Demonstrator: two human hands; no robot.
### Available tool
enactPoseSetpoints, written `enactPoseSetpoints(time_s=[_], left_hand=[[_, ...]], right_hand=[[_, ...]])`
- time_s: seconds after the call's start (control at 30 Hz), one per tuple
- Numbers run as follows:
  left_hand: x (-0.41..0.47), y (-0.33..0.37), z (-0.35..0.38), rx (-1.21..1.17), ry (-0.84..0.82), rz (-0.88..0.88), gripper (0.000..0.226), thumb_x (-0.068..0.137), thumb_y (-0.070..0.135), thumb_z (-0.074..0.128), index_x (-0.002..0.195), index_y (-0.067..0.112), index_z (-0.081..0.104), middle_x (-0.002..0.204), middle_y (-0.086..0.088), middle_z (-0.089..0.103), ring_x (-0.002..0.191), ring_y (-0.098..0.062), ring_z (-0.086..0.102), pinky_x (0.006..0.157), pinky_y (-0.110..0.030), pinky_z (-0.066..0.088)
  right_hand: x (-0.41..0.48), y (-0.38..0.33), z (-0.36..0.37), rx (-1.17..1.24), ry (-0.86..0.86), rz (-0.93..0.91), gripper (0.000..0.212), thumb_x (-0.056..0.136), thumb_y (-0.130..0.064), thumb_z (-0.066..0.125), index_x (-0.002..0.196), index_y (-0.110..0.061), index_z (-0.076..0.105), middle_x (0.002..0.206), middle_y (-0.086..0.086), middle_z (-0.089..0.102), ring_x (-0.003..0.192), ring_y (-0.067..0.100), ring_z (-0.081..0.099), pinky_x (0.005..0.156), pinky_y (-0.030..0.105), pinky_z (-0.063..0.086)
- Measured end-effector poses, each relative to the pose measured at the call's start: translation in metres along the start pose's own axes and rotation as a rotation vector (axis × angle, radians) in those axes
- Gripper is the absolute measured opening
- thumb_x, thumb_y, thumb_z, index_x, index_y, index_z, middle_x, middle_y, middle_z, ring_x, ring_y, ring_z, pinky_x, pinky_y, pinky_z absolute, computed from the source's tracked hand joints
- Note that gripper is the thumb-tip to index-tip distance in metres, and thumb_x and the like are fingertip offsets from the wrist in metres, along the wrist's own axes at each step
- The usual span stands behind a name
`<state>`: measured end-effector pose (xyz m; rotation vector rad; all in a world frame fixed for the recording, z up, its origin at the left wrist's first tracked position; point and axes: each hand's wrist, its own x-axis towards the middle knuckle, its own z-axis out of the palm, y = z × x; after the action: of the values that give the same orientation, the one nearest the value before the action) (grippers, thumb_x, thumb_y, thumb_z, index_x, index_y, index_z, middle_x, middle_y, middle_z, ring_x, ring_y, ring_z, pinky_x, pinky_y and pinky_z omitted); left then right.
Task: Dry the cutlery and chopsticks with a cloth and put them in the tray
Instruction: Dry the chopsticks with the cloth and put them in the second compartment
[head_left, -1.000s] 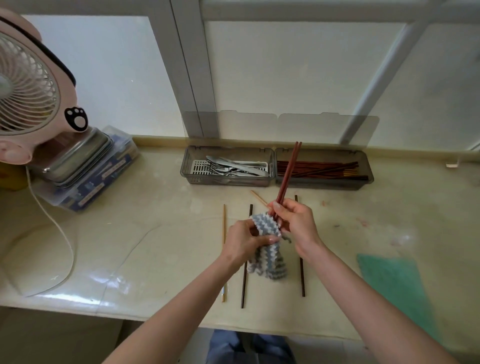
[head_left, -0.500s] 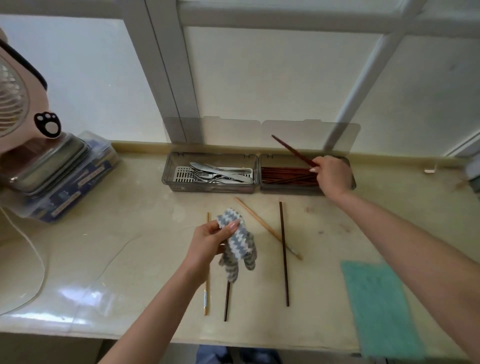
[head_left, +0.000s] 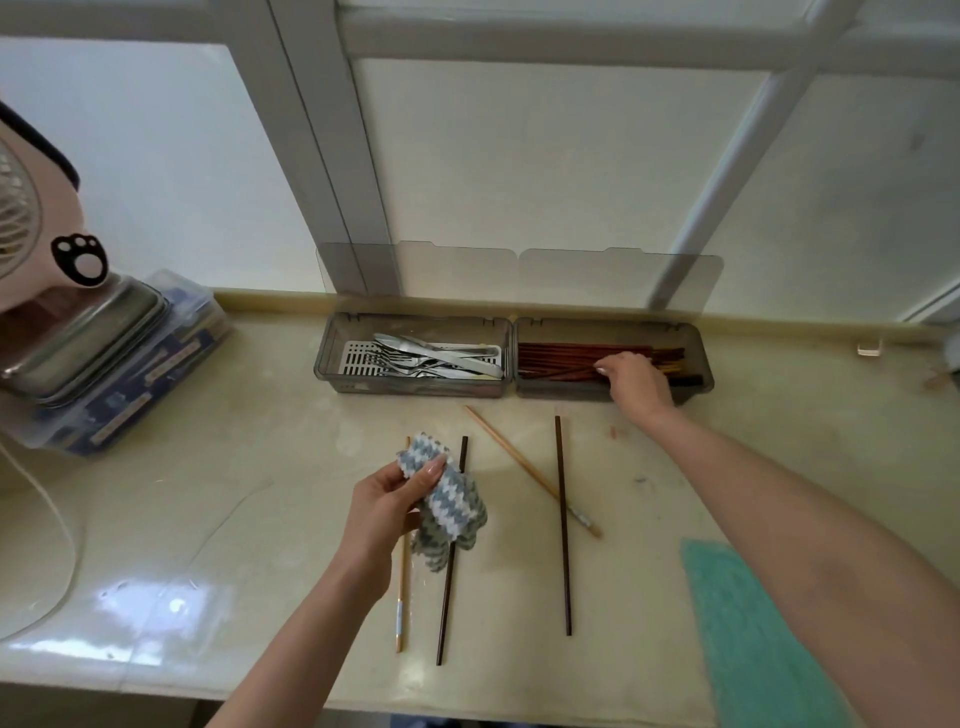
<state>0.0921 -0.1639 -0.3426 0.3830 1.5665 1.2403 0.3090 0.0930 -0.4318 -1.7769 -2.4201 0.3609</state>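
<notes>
Right hand (head_left: 636, 382) lowered into plastic tray (head_left: 550, 388), grip on red chopsticks (head_left: 561, 358) unclear, left hand (head_left: 384, 506) pinching zigzag-knit cloth (head_left: 452, 504)

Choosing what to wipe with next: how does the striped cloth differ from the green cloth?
The striped cloth is blue-grey and white; the green cloth is one plain colour. The striped cloth is bunched up, gripped by the left hand; the green cloth lies spread flat on the table, untouched. Both are fabric.
</notes>
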Motion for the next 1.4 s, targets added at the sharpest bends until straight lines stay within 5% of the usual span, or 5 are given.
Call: enactPoseSetpoints(time_s=[0.33,0.5,0.77,1.1,1.4], left_hand=[[0.007,0.008,-0.007,-0.059,0.05,-0.022,0.02,0.088,0.023,0.058,0.09,0.005,0.067,0.083,-0.011,0.07,0.075,-0.023,0.065,0.073,-0.034,0.051],[0.012,0.016,-0.028,-0.12,0.073,-0.02,0.024,0.096,0.021,0.046,0.103,0.004,0.062,0.098,-0.014,0.068,0.085,-0.026,0.065,0.075,-0.036,0.052],[0.011,0.028,-0.057,-0.168,0.137,0.024,0.025,0.097,0.024,0.044,0.105,0.007,0.06,0.106,-0.015,0.067,0.096,-0.03,0.064,0.079,-0.038,0.05],[0.012,0.02,-0.068,-0.221,0.139,-0.005,0.041,0.1,0.031,0.033,0.123,0.006,0.056,0.115,-0.012,0.066,0.104,-0.025,0.062,0.084,-0.037,0.049],[0.009,0.014,-0.071,-0.233,0.118,-0.052,0.037,0.101,0.022,0.031,0.126,0.007,0.054,0.118,-0.013,0.064,0.108,-0.026,0.061,0.08,-0.034,0.049]], right_hand=[[-0.053,-0.041,0.004,0.243,0.311,-0.15,0.021,0.093,-0.017,0.052,0.108,-0.016,0.067,0.099,0.002,0.065,0.089,0.017,0.056,0.076,0.026,0.038],[-0.108,-0.068,0.031,0.255,-0.092,0.119,0.029,0.09,-0.023,0.057,0.118,-0.019,0.056,0.117,0.003,0.056,0.1,0.023,0.058,0.073,0.03,0.043],[-0.111,-0.072,0.049,0.298,-0.034,0.38,0.039,0.088,-0.012,0.059,0.124,-0.008,0.044,0.127,0.017,0.048,0.099,0.038,0.061,0.074,0.039,0.048],[-0.129,-0.146,0.056,0.73,-0.275,0.323,0.038,0.081,-0.001,0.059,0.119,-0.005,0.059,0.083,0.01,0.067,0.057,0.019,0.062,0.052,0.024,0.053],[-0.132,-0.189,0.08,0.359,-0.244,0.322,0.024,0.091,-0.009,0.049,0.114,-0.001,0.049,0.112,0.015,0.056,0.097,0.033,0.06,0.074,0.036,0.048]])
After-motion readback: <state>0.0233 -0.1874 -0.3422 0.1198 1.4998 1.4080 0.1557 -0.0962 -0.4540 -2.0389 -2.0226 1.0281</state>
